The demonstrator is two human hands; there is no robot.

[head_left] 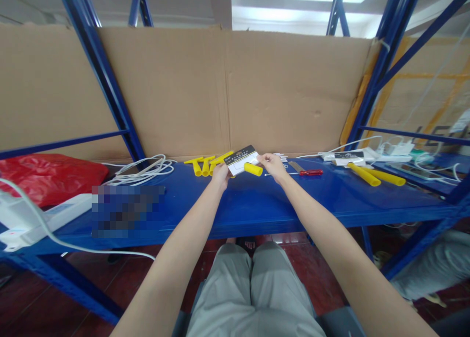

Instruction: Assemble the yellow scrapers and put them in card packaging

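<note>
On the blue shelf: a person's two bare hands meet above the blue shelf (257, 204), with grey-trousered knees below its edge.
Far left of the grip: a red bag (47, 175) lies on the shelf, with a white power strip (25, 219) nearer the camera.
Left of the grip: a coil of white cable (143, 169) lies well apart from the hands; a bunch of yellow T-shaped pieces (205, 164) sits just beside the left hand.
Left hand: the left hand (220, 174) is closed on the left end of a small card pack (242, 160), white with a dark header strip.
Held thing: the card pack sits between both hands, lifted just off the shelf, with a yellow tube (253, 169) against its lower edge; which hand bears the tube is hard to tell at this size.
Right hand: the right hand (273, 165) pinches the pack's right end, fingers curled.
Right of the grip: a red-handled screwdriver (310, 172) lies near the right hand; farther off lie two long yellow tubes (374, 176), a second card pack (347, 156) and white chargers with cables (400, 148).
Progress: the pack looks unopened and the screwdriver untouched, so I judge the work barely begun.
</note>
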